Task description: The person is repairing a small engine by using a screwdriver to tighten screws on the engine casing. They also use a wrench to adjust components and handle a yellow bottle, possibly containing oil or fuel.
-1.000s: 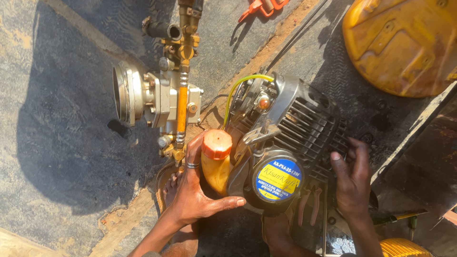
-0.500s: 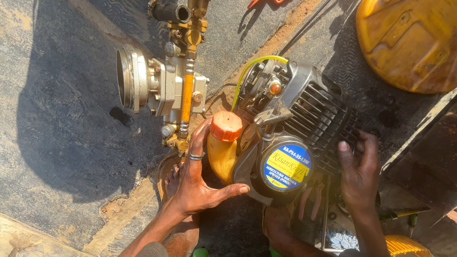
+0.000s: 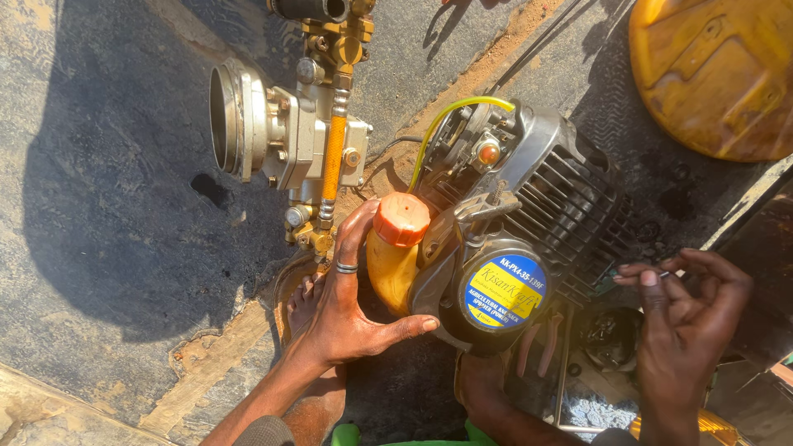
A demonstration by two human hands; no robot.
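A small petrol engine [image 3: 529, 198] with black cooling fins and a round blue-and-yellow label stands on the ground in front of me. My left hand [image 3: 347, 306], with a ring on one finger, grips its yellow fuel tank [image 3: 388, 268] just below the orange cap [image 3: 402, 219]. My right hand [image 3: 690, 318] hovers at the engine's right side, its fingertips pinched on a small thin part too small to identify. A metal pump [image 3: 289, 136] with brass fittings and an orange tube sits at the engine's left.
A yellow-green hose [image 3: 450, 116] arcs over the engine top. A large yellow tank [image 3: 719, 74] lies at the upper right. My bare foot [image 3: 310, 301] rests under the left hand. Small parts lie in a dark box [image 3: 607, 343] at the lower right.
My right hand has come off the engine's fins and now pinches a small item. The left hand has kept its hold on the fuel tank. The camera view has shifted slightly.
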